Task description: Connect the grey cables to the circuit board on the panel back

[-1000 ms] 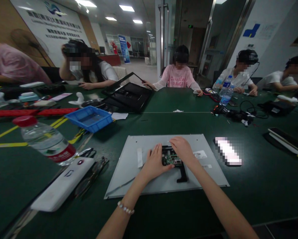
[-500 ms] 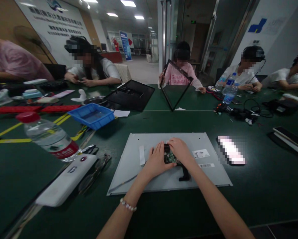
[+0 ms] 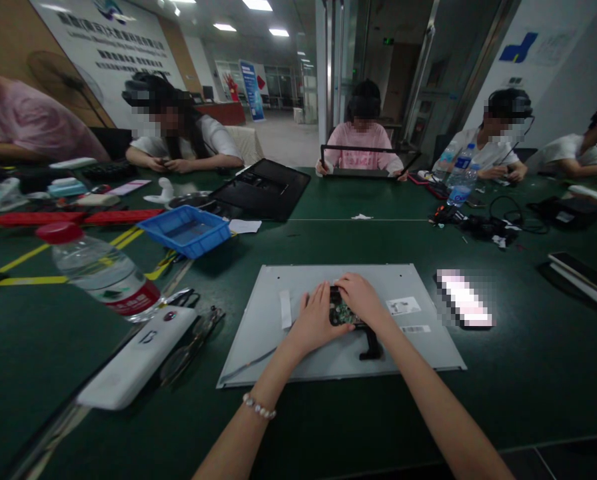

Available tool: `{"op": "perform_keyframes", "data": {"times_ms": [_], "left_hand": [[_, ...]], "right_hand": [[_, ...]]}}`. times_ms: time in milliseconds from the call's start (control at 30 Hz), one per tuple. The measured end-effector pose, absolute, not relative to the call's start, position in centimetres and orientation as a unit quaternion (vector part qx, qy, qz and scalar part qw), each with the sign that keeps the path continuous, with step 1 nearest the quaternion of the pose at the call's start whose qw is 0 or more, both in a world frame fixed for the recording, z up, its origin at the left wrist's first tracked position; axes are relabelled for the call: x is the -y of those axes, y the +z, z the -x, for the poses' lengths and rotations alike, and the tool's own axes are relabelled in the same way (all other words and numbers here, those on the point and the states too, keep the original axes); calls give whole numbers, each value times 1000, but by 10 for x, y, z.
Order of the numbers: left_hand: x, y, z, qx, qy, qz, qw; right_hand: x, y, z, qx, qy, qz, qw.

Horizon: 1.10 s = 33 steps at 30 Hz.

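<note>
Eyeglasses point(image 3: 177, 363) left of gray panel point(image 3: 264, 323), circuit board point(image 3: 344, 315) set on panel, partly blocked by left hand point(image 3: 314, 317), fingers close together, thumb apart, and right hand point(image 3: 362, 299), fingers curled, pinching by either undeterminable, phone point(image 3: 464, 298) at right, blue tray point(image 3: 198, 247) beyond, black bezel point(image 3: 368, 149) held by co-worker point(image 3: 361, 135).

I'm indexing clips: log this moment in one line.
left hand: left side of circuit board | right hand: upper right of board | grey panel: flat on table, under board | phone: right of panel
</note>
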<state>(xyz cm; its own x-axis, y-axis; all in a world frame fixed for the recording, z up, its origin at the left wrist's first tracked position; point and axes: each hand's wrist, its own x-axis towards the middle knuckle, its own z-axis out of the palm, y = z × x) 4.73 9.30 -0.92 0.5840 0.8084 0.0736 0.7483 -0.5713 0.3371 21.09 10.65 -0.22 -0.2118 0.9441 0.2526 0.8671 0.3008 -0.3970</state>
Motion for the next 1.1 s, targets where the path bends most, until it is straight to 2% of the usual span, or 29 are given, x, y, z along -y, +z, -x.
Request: {"op": "perform_keyframes", "data": {"times_ms": [333,467,600,733,900,1100], "left_hand": [[-92,-9,-46,-444,116,-878,134],[-90,3,-46,-423,108,-892,118],[-84,15,-53,-337,92,-932,95],[-74,19,-63,-267,75,-958,76],[-69,17,-69,-251,55,-965,58],[-69,19,-69,-256,50,-963,65]], "right_hand": [[-88,14,-248,766,63,591,247],[-66,2,-305,718,99,643,247],[-44,-19,-344,666,159,676,271],[-35,-31,-349,641,206,676,299],[-36,-36,-344,630,230,671,317],[-33,-30,-347,622,206,690,306]]}}
